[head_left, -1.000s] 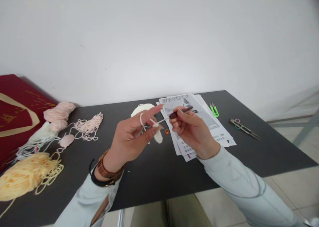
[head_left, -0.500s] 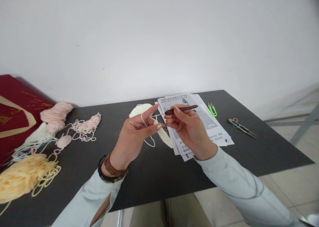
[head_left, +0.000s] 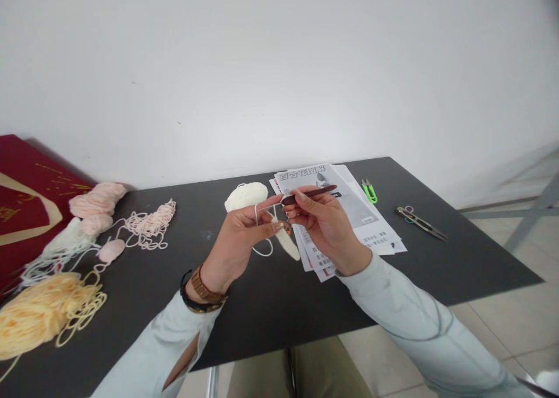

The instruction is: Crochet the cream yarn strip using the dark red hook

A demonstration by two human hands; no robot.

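Between thumb and fingers, my left hand [head_left: 244,232] pinches a narrow white crochet piece [head_left: 288,244] that hangs down to the right. White yarn [head_left: 255,213] loops over the left index finger, and a strand curves below the hand. My right hand [head_left: 321,220] grips a crochet hook [head_left: 312,195] by its dark brown handle, like a pencil. The hook's thin tip points left into the yarn at the left fingertips; its very end is hard to make out. A small orange item [head_left: 288,229] shows beside the crochet piece. Just behind my left hand lies a white yarn ball [head_left: 246,196].
Printed sheets [head_left: 362,217] lie under and beyond my right hand. Green thread snips [head_left: 369,191] and metal snips [head_left: 420,222] rest to the right. On the left are pink yarn [head_left: 151,226], yellow yarn [head_left: 39,313] and a red bag [head_left: 26,206]. A wall backs the dark table [head_left: 271,311].
The hook and my right hand have shifted slightly left, closer to my left hand. My left index finger has lowered a little toward the hook. Both hands keep their hold.
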